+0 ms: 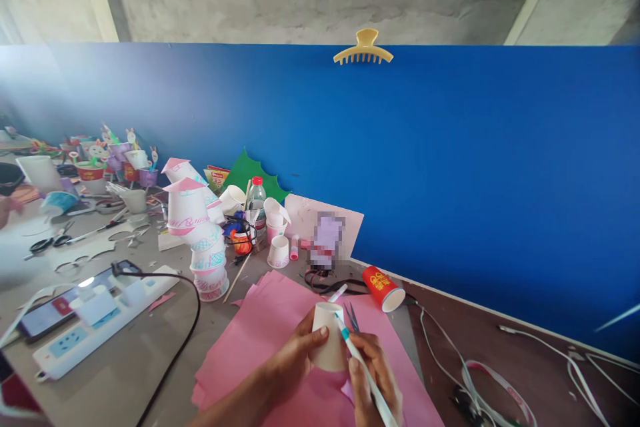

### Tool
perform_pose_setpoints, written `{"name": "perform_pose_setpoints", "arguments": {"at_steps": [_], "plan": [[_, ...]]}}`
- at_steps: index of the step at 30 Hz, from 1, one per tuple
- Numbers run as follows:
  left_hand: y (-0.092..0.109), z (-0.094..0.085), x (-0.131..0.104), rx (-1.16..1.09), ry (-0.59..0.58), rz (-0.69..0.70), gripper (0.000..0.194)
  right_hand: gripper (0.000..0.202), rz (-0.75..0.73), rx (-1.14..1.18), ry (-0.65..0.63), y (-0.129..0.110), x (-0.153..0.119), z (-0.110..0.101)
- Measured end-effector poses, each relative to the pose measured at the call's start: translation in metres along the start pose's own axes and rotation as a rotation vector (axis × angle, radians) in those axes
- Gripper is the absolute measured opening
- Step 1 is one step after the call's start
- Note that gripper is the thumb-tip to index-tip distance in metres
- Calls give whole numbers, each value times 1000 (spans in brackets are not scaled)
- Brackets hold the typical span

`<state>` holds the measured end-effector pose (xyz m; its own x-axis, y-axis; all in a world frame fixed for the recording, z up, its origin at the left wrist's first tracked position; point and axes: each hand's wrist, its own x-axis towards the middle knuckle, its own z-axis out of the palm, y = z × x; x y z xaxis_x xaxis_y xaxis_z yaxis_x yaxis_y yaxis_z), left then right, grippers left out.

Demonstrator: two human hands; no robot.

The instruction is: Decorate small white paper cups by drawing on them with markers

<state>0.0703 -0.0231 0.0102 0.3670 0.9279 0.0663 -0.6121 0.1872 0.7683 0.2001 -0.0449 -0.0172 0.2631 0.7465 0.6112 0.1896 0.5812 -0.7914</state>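
My left hand [300, 350] is wrapped round a white paper cup [330, 347], thumb on its side, the narrow end facing up. In my right hand [375, 373] is a white marker [364, 367] with a teal band, its tip at the cup's upper right side. I cannot tell whether the tip touches the cup. Both hands are above a stack of pink paper [265, 327]. Just behind the cup lie scissors [354, 317] and what looks like a pen cap [339, 293].
A tower of decorated paper cups [209, 257] stands left of the paper. A red cup [384, 288] lies on its side behind my right hand. At left is a power strip [65, 343] with a black cable. White cables [470, 373] lie at right, before a blue partition [475, 160].
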Motion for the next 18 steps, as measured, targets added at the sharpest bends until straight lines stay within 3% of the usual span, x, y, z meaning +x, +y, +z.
{"name": "perform_pose_setpoints", "arguments": {"at_steps": [9,18], "plan": [[-1,1,-1,-13,3,1,47,27,126,79,11,-3,-2,-2],[-1,0,0,-10,-14,5,57,26,100,62,-3,-4,0,-2]]}}
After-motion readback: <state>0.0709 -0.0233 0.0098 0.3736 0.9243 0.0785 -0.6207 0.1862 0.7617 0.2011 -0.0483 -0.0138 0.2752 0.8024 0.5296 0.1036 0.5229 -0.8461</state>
